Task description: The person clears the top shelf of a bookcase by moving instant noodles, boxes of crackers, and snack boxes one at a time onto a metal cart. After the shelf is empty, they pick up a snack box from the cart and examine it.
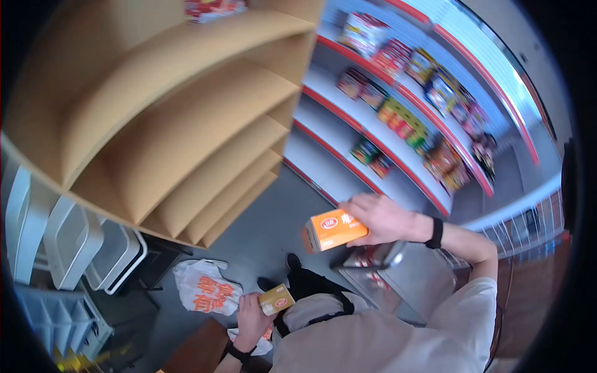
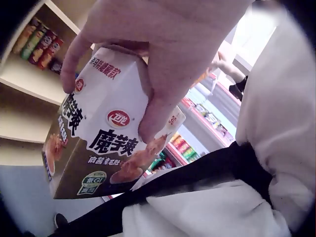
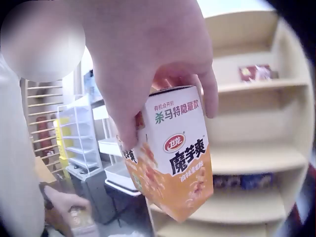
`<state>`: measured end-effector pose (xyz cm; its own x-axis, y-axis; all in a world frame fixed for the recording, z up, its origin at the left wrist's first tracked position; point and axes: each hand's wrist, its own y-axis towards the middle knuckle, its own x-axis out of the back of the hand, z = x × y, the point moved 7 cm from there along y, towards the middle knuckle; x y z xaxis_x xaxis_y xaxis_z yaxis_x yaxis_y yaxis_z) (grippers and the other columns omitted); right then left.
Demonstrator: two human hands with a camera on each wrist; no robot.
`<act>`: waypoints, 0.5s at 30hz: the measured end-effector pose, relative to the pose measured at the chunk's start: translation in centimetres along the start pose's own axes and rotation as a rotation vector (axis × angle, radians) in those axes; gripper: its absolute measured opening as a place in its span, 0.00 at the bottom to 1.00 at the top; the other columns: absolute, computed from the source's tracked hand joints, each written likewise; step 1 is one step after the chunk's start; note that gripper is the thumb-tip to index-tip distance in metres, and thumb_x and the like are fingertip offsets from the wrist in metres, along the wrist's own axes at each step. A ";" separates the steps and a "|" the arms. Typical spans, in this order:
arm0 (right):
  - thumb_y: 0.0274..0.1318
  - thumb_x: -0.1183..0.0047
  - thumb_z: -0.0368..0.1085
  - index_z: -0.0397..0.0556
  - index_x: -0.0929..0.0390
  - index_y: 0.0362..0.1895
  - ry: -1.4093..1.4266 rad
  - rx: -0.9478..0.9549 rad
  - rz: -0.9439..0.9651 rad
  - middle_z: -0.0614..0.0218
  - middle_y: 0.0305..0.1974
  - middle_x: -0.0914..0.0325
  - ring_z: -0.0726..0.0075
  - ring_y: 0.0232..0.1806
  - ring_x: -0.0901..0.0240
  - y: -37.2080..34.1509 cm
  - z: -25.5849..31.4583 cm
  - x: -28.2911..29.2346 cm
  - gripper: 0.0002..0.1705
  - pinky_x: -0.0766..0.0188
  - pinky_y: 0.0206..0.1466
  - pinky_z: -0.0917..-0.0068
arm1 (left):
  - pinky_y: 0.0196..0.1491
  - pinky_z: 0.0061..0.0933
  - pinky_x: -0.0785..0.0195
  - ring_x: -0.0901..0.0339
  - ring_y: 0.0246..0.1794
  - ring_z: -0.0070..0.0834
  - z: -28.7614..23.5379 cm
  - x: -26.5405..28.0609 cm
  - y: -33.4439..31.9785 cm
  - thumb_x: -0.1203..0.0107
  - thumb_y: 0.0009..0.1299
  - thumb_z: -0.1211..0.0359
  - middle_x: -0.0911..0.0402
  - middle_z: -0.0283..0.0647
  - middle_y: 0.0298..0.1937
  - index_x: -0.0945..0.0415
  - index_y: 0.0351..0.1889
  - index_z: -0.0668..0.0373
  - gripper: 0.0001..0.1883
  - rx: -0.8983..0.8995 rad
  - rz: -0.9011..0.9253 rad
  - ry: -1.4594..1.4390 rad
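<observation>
My right hand (image 1: 385, 217) grips an orange-and-white snack box (image 1: 336, 229), held out in front of the red-edged store shelves. In the right wrist view the thumb and fingers clasp the top end of this snack box (image 3: 180, 153), and its printed faces hang below. Lower down, near my body, my left hand (image 1: 250, 322) holds a brown-and-white snack box (image 1: 277, 300) of similar shape. Up close in the left wrist view, thumb and fingers span the white upper part of this brown box (image 2: 106, 123), which is tilted. Both boxes carry a red oval logo.
A wooden shelf unit (image 1: 205, 124) stands ahead on the left, with a red packet (image 1: 214, 9) on top. White-and-red shelves (image 1: 367, 124) with snack bags run along the right. A white plastic bag (image 1: 205, 289) lies on the floor, near white trays (image 1: 74, 233) at the left.
</observation>
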<state>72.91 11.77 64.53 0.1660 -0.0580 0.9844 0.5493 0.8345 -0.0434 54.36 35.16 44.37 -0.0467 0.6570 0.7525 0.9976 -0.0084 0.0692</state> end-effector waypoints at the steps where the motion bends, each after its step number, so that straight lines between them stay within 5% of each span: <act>1: 0.39 0.35 0.53 0.40 0.35 0.53 0.030 -0.108 0.074 0.56 0.38 0.29 0.51 0.39 0.27 -3.2 -0.6 -2.7 0.42 0.28 0.40 0.61 | 0.42 0.41 0.31 0.29 0.43 0.44 -0.5 -1.0 0.3 0.29 0.45 0.64 0.27 0.44 0.40 0.31 0.42 0.61 0.28 -0.028 0.047 -0.013; 11: 0.42 0.38 0.60 0.41 0.35 0.52 0.240 -0.797 0.161 0.52 0.43 0.29 0.47 0.46 0.28 -30.0 -0.1 -23.1 0.42 0.28 0.48 0.57 | 0.46 0.43 0.34 0.30 0.43 0.47 -7.5 -7.1 -0.7 0.28 0.43 0.68 0.27 0.47 0.40 0.31 0.42 0.64 0.29 -0.156 0.103 -0.003; 15: 0.38 0.35 0.50 0.42 0.36 0.50 0.347 -0.807 0.135 0.53 0.43 0.31 0.47 0.46 0.30 -38.0 0.6 -30.8 0.38 0.27 0.46 0.58 | 0.46 0.44 0.33 0.30 0.42 0.49 -11.2 -10.8 -4.2 0.27 0.42 0.66 0.28 0.49 0.39 0.32 0.43 0.64 0.31 -0.096 0.063 0.144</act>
<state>46.41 -17.82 35.94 0.4379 -0.2594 0.8608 0.8953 0.2130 -0.3913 50.10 19.65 43.26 0.0017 0.5384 0.8427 0.9896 -0.1220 0.0760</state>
